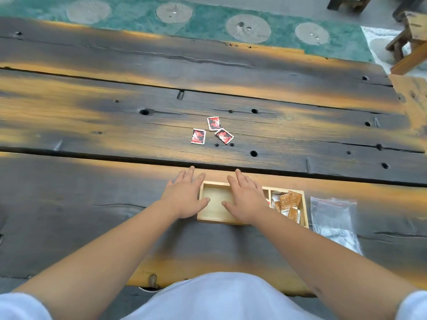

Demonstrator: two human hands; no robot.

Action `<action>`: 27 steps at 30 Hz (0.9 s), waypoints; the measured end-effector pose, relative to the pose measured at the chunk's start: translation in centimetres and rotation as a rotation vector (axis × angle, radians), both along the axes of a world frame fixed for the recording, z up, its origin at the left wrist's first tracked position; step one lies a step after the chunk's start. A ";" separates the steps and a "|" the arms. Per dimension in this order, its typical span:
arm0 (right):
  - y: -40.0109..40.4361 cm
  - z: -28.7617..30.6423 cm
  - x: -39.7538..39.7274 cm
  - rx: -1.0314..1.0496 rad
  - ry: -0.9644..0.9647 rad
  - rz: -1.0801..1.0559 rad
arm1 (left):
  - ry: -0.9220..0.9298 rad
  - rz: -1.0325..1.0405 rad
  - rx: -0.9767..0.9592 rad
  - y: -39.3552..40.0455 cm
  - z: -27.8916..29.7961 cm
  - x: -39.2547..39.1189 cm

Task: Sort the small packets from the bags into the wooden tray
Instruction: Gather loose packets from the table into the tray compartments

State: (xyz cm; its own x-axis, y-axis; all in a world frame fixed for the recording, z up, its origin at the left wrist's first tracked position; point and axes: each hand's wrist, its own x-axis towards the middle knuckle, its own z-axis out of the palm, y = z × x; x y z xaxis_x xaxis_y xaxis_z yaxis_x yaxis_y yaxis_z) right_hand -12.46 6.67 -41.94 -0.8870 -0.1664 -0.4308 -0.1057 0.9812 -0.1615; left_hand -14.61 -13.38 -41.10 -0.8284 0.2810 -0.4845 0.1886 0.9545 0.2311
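A light wooden tray [216, 219] with compartments lies near the table's front edge. Its left compartment holds nothing; its right compartment holds several brown and white packets [287, 203]. Three red and black packets [212, 132] lie loose on the table farther out, apart from the tray. My left hand [186, 196] lies flat, fingers spread, at the tray's left rim with its thumb over the edge. My right hand [246, 199] hovers palm down over the tray's middle, hiding the middle compartment. Neither hand holds anything.
A clear zip bag [333, 218] lies flat just right of the tray. The table is charred dark planks with gaps and holes [144, 112]. Wooden stools [409, 42] stand beyond the table at the far right, on a green floor.
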 end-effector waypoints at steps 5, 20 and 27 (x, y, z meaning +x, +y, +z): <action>-0.7 0.0 -4.0 -0.018 -0.009 -0.041 | 0.004 -0.022 0.004 -0.1 -1.0 -3.9; -0.5 -4.1 -19.4 -0.123 -0.034 -0.288 | 0.030 -0.031 0.167 -0.3 -6.8 -18.0; -0.4 -7.6 -23.3 -0.179 -0.024 -0.533 | 0.132 -0.005 0.196 0.4 -9.7 -22.0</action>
